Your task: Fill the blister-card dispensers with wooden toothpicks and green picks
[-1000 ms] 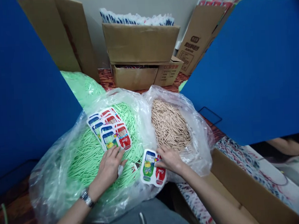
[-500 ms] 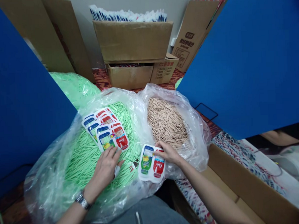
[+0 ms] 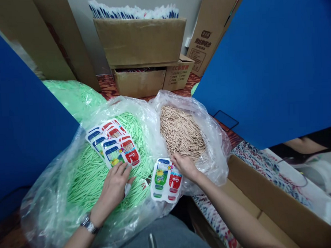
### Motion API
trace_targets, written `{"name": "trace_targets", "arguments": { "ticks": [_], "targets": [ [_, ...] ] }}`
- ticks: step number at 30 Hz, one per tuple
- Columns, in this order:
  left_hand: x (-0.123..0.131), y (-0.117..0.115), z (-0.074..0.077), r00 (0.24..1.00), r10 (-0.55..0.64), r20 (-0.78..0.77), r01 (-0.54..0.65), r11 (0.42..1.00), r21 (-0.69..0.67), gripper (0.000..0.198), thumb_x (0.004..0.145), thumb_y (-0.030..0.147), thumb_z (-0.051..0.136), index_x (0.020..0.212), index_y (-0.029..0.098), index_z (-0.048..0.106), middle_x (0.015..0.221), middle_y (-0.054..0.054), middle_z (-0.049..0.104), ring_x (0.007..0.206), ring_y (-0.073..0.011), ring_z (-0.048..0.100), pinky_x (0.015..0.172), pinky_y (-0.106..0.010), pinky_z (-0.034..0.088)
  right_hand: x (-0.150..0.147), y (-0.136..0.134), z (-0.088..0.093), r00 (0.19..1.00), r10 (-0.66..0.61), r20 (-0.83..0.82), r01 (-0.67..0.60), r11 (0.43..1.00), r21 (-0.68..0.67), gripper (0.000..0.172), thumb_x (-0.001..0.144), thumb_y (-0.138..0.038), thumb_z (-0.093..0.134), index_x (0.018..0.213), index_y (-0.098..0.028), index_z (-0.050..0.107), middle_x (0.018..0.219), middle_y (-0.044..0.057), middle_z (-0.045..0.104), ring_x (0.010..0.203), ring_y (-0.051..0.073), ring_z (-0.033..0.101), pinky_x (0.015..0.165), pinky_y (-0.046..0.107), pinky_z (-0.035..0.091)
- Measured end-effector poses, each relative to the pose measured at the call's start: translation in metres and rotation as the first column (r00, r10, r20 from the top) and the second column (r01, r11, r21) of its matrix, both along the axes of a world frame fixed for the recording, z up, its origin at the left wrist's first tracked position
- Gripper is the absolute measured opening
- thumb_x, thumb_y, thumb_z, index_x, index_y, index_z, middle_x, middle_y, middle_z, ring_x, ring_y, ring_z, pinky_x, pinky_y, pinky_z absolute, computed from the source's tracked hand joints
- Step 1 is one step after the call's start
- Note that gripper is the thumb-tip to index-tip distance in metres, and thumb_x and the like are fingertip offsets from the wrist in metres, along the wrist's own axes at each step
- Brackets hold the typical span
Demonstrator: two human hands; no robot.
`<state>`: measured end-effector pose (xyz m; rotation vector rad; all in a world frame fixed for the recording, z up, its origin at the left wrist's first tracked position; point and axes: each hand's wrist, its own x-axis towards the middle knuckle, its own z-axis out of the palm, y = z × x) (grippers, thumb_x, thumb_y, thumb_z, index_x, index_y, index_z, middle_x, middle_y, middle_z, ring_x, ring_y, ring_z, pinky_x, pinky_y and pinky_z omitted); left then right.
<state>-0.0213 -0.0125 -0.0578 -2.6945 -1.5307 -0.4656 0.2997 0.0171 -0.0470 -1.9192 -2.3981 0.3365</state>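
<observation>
My right hand (image 3: 185,166) pinches the upper right edge of a double drink-bottle packet (image 3: 165,180), printed green Sprite on the left and red Cola on the right. The packet hangs between two clear plastic bags. My left hand (image 3: 117,184) rests palm down with its fingers stretched out, over a mass of thin green sticks (image 3: 88,175). Its fingertips meet the lower edge of a fanned pile of similar packets (image 3: 111,139), whose windows show green and tan sticks. Something small and white sits on the left hand near the thumb.
Thin tan sticks (image 3: 182,132) fill the right-hand bag. An open cardboard box (image 3: 270,200) stands at lower right. Blue panels (image 3: 267,61) flank both sides. Stacked cartons (image 3: 140,43) stand at the back, the upper one full of packets. Part of another person's arm (image 3: 300,146) shows at far right.
The view has shifted slightly, moving the scene a little left and up. The packet in my right hand has tilted a bit. My left hand stays at the pile.
</observation>
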Motion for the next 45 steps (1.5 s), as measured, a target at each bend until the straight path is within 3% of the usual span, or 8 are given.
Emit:
{"name": "trace_targets", "arguments": {
  "ticks": [8,15,21,24,27,30,39,45],
  "targets": [
    [0.028,-0.007,0.019,0.953,0.04,0.299,0.016,0.983,-0.184,0.034,0.087,0.038,0.057,0.112,0.016,0.063,0.116,-0.014,0.065,0.109,-0.0299,0.057,0.096,-0.049,0.045,-0.008,-0.007,0.009,0.994,0.098,-0.05,-0.087,0.977,0.193,0.027,0.097,-0.03,0.034,0.085,-0.019,0.055,0.083,0.008,0.064,0.079,0.018,0.058,0.068,0.025,0.038],
    [0.083,-0.023,0.02,0.665,0.243,0.706,0.243,0.824,-0.512,0.085,0.069,0.037,0.073,0.142,0.017,0.034,0.137,-0.018,0.05,0.123,-0.034,0.049,0.103,-0.054,0.037,-0.043,-0.027,0.058,0.837,0.15,-0.526,-0.142,0.988,0.057,0.022,0.097,-0.033,0.035,0.087,-0.022,0.051,0.072,0.001,0.059,0.066,0.014,0.054,0.062,0.024,0.039],
    [0.093,-0.025,0.035,0.442,0.454,0.773,0.585,0.507,-0.633,0.052,0.07,0.038,0.071,0.114,0.014,0.055,0.109,-0.013,0.068,0.099,-0.0287,0.064,0.087,-0.043,0.051,-0.067,-0.033,0.074,0.675,0.17,-0.718,-0.169,0.983,0.075,0.019,0.096,-0.032,0.036,0.089,-0.021,0.049,0.069,-0.002,0.055,0.062,0.011,0.053,0.061,0.022,0.04],
    [0.089,-0.027,0.036,0.305,0.496,0.813,0.606,0.558,-0.568,0.055,0.067,0.037,0.073,0.114,0.018,0.052,0.112,-0.01,0.067,0.098,-0.0258,0.064,0.084,-0.037,0.052,-0.066,-0.028,0.07,0.748,0.214,-0.628,-0.109,0.973,0.202,0.017,0.095,-0.031,0.038,0.088,-0.021,0.049,0.07,-0.001,0.057,0.062,0.012,0.055,0.063,0.023,0.041],
    [0.088,-0.028,0.034,0.389,0.486,0.783,0.436,0.651,-0.621,0.055,0.06,0.032,0.078,0.108,0.018,0.055,0.1,-0.006,0.069,0.085,-0.0218,0.065,0.074,-0.031,0.053,-0.066,-0.026,0.071,0.787,0.259,-0.559,-0.141,0.959,0.245,0.018,0.096,-0.032,0.037,0.089,-0.021,0.05,0.072,0.001,0.06,0.062,0.013,0.057,0.062,0.023,0.041],
    [0.09,-0.026,0.035,0.483,0.549,0.682,0.323,0.612,-0.721,0.034,0.059,0.032,0.077,0.083,0.015,0.061,0.07,-0.001,0.067,0.058,-0.0158,0.058,0.056,-0.027,0.049,-0.069,-0.026,0.076,0.781,0.283,-0.557,-0.185,0.956,0.227,0.02,0.096,-0.033,0.036,0.089,-0.022,0.051,0.07,0.0,0.061,0.061,0.012,0.057,0.061,0.023,0.042],
    [0.089,-0.014,0.049,0.502,0.587,0.634,0.388,0.503,-0.773,0.03,0.059,0.037,0.075,0.05,0.015,0.055,0.048,0.002,0.054,0.047,-0.0112,0.043,0.047,-0.023,0.04,-0.058,-0.027,0.07,0.607,0.046,-0.793,-0.047,0.999,0.022,0.022,0.082,-0.041,0.062,0.086,-0.019,0.062,0.066,-0.004,0.06,0.057,0.009,0.053,0.055,0.019,0.039],
    [0.091,-0.018,0.036,0.489,0.576,0.655,0.351,0.557,-0.752,0.024,0.062,0.034,0.074,0.058,0.014,0.062,0.051,0.002,0.058,0.048,-0.0121,0.048,0.049,-0.023,0.043,-0.057,-0.032,0.074,0.675,0.2,-0.71,-0.168,0.979,0.116,0.022,0.089,-0.031,0.053,0.079,-0.018,0.066,0.069,-0.001,0.064,0.064,0.01,0.058,0.063,0.02,0.042]
  ]
}}
